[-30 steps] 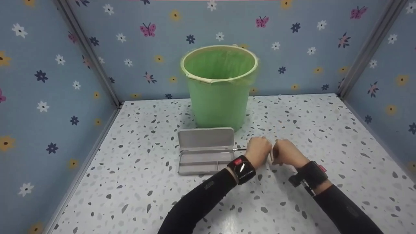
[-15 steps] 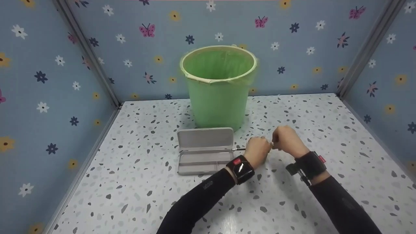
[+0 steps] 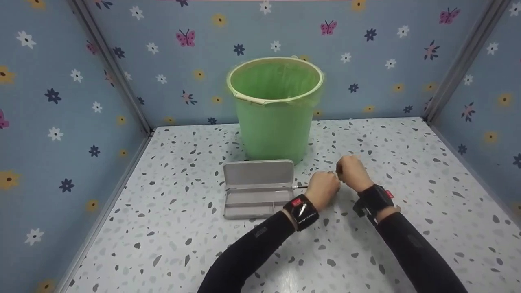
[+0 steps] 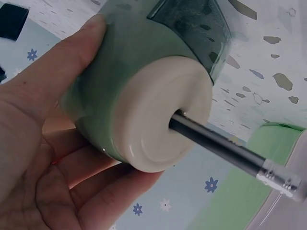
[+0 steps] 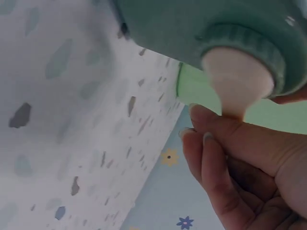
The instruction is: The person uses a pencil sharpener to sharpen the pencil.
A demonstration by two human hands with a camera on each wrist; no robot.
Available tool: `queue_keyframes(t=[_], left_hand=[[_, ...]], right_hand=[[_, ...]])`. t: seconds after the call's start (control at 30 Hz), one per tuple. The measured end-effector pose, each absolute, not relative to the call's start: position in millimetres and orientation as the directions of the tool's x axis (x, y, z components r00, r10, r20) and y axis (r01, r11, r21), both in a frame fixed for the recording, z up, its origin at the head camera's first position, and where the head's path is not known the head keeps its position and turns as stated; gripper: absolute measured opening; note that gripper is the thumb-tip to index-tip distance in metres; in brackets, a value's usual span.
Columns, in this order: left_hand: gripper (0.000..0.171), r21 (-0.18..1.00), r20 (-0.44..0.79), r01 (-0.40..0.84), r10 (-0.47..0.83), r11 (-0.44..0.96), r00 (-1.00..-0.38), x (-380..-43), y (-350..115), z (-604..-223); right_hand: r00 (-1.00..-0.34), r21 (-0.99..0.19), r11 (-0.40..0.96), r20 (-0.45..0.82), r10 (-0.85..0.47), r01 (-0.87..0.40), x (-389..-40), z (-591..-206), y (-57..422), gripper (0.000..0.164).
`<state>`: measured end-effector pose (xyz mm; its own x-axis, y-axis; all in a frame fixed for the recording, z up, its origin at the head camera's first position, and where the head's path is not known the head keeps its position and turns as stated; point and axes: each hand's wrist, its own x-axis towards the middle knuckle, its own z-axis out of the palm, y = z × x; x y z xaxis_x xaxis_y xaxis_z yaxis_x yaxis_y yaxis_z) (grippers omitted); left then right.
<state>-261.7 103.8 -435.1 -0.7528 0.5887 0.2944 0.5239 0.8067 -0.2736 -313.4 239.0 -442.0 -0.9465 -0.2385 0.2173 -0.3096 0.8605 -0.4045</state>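
Note:
A green pencil sharpener (image 4: 132, 40) with a cream round front sits in my left hand (image 3: 323, 189), thumb on one side and fingers around the other. From the hole in its front sticks a dark pencil (image 4: 216, 143), its metal-banded end outward. My right hand (image 3: 353, 173) pinches the pale crank handle (image 5: 237, 76) at the sharpener's opposite end between thumb and fingertips. Seen from the head, my hands hide most of the sharpener; only the pencil's outer end shows, beside an open grey pencil case (image 3: 258, 174).
Behind the pencil case stands a green bin (image 3: 276, 128) with a thin liner over its rim. Flower-patterned walls (image 3: 195, 61) close off the speckled table (image 3: 163, 228) at the back and both sides.
My right hand has moved up the view and then slightly left, carrying the crank handle round. My left hand, the pencil and the case stay where they were.

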Motion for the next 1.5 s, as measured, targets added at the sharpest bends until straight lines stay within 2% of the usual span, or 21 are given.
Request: queue_keyframes(t=[0.17,0.33,0.53,0.87,1.07,1.3,1.5], left_hand=[[0.018,-0.309,0.253,0.525,0.601,0.793,-0.758,-262,106,-434],[0.020,-0.353,0.228,0.519,0.610,0.779,-0.759,-262,107,-433],[0.016,-0.284,0.186,0.521,0.579,0.805,-0.794,-263,108,-433],[0.016,-0.286,0.159,0.505,0.560,0.814,-0.813,-260,109,-432],[0.015,-0.275,0.192,0.509,0.565,0.816,-0.802,-261,108,-434],[0.012,-0.251,0.244,0.529,0.581,0.811,-0.776,-262,106,-435],[0.025,-0.271,0.269,0.518,0.581,0.811,-0.768,-263,104,-436]], right_hand=[[-0.952,-0.380,0.874,0.157,-0.262,-0.304,-308,-460,241,0.019],[-0.967,-0.390,0.886,0.050,-0.250,-0.249,-296,-463,242,0.012],[-0.963,-0.442,0.870,-0.047,-0.265,-0.218,-284,-458,245,0.014],[-0.940,-0.479,0.831,-0.036,-0.340,-0.282,-261,-439,247,0.017],[-0.938,-0.435,0.843,0.007,-0.348,-0.316,-254,-424,245,0.022],[-0.945,-0.407,0.859,0.036,-0.325,-0.311,-258,-406,241,0.019],[-0.947,-0.366,0.874,0.089,-0.309,-0.320,-272,-397,238,0.016]])
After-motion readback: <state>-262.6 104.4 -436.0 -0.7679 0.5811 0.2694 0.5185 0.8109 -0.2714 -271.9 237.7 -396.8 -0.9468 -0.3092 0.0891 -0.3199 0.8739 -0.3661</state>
